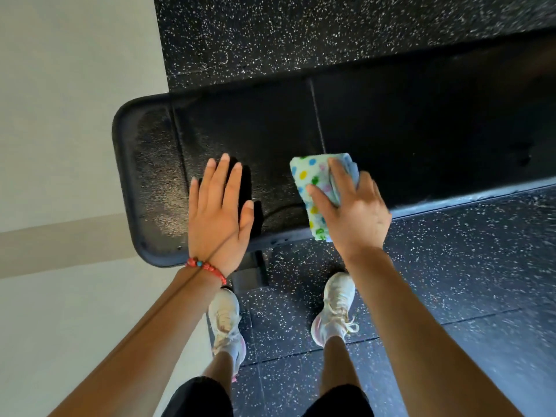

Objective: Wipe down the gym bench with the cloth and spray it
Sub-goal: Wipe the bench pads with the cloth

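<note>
A black padded gym bench [391, 124] runs from the left middle to the right edge of the head view. A folded pale cloth [313, 182] with coloured dots lies on the pad near its front edge. My right hand [352, 209] presses down on the cloth with spread fingers. My left hand [219, 212] lies flat on the pad, fingers straight, to the left of the cloth and apart from it. A red bead bracelet sits on the left wrist. No spray bottle is in view.
Black speckled rubber flooring [451, 281] lies in front of and behind the bench. A pale wall [75, 115] stands at the bench's left end. My two feet in white trainers [334, 308] stand by the bench's dark metal leg [249, 272].
</note>
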`<state>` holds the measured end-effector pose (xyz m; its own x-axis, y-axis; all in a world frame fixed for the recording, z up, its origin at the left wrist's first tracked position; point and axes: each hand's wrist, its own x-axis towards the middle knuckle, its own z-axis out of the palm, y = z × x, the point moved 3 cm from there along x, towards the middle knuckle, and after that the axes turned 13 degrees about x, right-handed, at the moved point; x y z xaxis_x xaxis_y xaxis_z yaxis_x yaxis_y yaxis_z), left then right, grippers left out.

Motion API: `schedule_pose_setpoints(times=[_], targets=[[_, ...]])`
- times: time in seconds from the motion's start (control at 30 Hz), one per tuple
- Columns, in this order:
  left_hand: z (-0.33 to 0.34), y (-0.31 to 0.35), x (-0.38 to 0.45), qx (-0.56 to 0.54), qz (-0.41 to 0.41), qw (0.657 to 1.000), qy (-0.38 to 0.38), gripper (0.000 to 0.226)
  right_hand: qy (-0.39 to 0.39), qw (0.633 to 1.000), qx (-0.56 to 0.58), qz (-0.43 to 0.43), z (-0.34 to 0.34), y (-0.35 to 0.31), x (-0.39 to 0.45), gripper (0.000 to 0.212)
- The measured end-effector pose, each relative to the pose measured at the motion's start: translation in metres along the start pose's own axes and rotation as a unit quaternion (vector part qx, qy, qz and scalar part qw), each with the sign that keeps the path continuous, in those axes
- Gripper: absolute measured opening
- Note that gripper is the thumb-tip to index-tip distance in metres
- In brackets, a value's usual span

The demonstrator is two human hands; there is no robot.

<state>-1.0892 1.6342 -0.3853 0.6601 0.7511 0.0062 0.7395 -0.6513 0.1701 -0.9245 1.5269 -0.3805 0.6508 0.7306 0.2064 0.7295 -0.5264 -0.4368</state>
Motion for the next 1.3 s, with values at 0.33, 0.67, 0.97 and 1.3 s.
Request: schedule_pose_setpoints(times=[0.33,0.67,0.97,1.3], targets=[[0.033,0.063,0.017,0.094,-0.038,0.995,-0.018,0.053,0.013,0.998,0.005,0.057,-0.035,0.105,0.038,0.054],[0.032,0.067,0.017,0.121,-0.05,0.991,0.005,0.052,-0.02,0.999,0.041,0.006,-0.009,0.058,0.015,0.048],[0.027,0.07,0.021,0.082,-0.084,0.993,-0.003,0.052,0.003,1.0,0.018,0.019,-0.036,0.129,0.068,0.048],[0.035,0.107,0.078,0.064,-0.074,0.995,0.002,0.053,-0.014,1.0,0.022,0.008,-0.001,0.072,0.088,0.049]])
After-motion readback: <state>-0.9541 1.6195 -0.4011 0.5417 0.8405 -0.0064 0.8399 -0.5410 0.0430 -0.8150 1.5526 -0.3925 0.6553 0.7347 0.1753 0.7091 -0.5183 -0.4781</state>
